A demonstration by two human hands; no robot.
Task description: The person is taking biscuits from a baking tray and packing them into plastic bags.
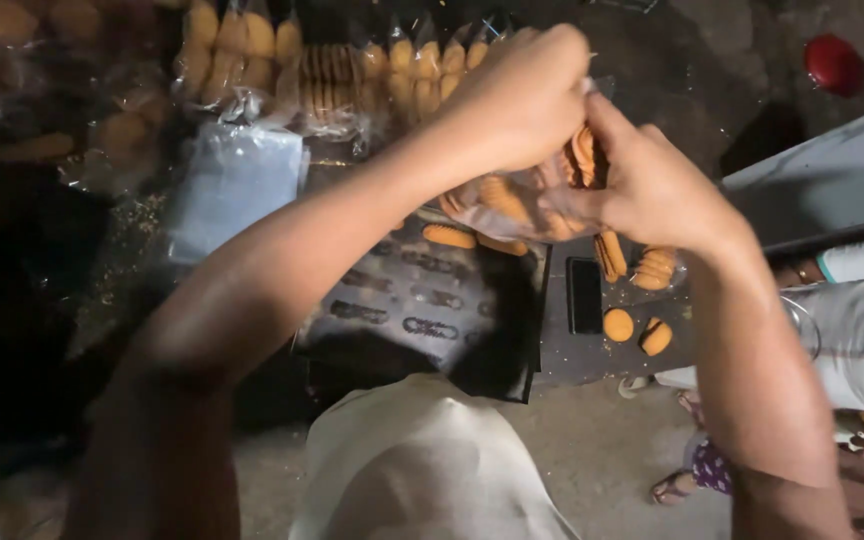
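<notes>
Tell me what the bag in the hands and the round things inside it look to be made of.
Bag: thin clear plastic film, glossy; it crinkles and shows its contents. Round things: probably baked biscuits, matte orange-brown discs, stacked on edge. Left hand and right hand pinch the bag's top.

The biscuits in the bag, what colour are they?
Golden orange-brown biscuits, seen in the head view through the clear bag that both hands hold.

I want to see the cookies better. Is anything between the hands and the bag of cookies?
Nothing visible. The left hand and right hand both grip the clear plastic bag of round cookies directly, pinching its top above the dark tray. Only the plastic lies between fingers and cookies.
</notes>
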